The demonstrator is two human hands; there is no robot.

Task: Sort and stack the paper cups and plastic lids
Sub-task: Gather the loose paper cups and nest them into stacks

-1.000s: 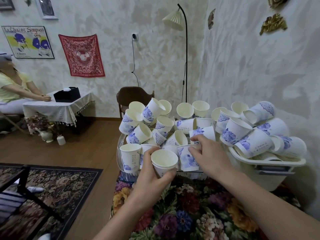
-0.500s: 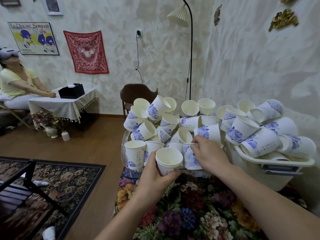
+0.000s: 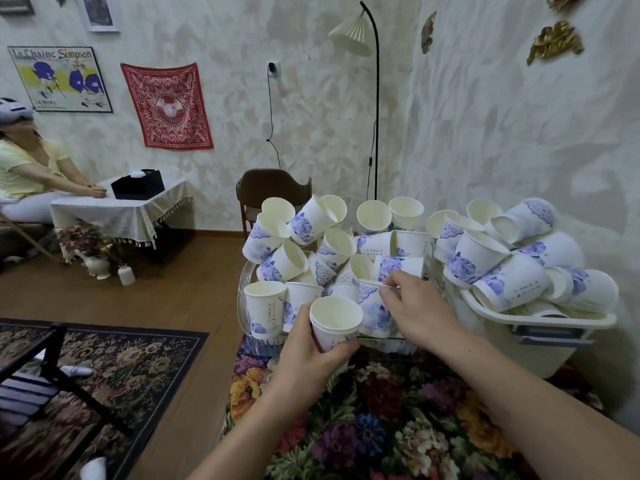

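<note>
My left hand [image 3: 308, 355] grips a small stack of nested white paper cups [image 3: 335, 320], held upright in front of a clear plastic bin [image 3: 246, 299]. That bin is heaped with several white cups printed with blue flowers [image 3: 304, 230]. My right hand [image 3: 415, 310] pinches the rim of one blue-flowered cup [image 3: 372, 308] standing at the bin's near edge, just right of the held stack. A white tub [image 3: 540, 323] to the right holds another heap of the same cups [image 3: 502, 258]. No plastic lids show.
Both containers stand on a table under a dark floral cloth [image 3: 381, 410], against a textured wall. A brown chair [image 3: 273, 192] and a floor lamp [image 3: 349, 32] stand behind. At far left a seated person [image 3: 31, 168] rests at a small covered table [image 3: 117, 209]. A black frame [image 3: 52, 368] stands lower left.
My right hand has drawn back a little toward me with its fingers on the flowered cup's rim. The stack in my left hand has stayed close beside it.
</note>
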